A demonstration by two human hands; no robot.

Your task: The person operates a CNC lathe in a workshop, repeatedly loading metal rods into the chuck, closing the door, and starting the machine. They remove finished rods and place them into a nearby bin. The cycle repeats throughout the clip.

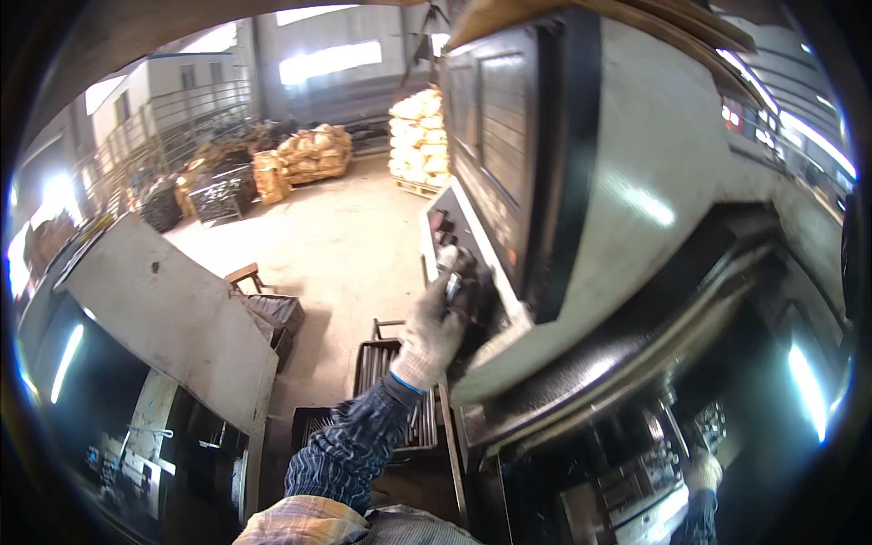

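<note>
Left hand (434, 331), gloved, grasping dark handle (472, 304) on machine panel (509, 163). Right hand (702, 470) low inside machine, grip unclear. Rack (386, 368) below.

The left hand (431, 331) is hemmed against the press (636, 200), whose grey body walls off everything to its right. A crate (400, 400) of metal rods blocks the way below the wrist. Open concrete floor (336, 236) lies to the left, bounded by a grey cabinet (173, 309)

Knitted cloth glove (429, 338) against the glossy painted metal machine housing (636, 182).
</note>
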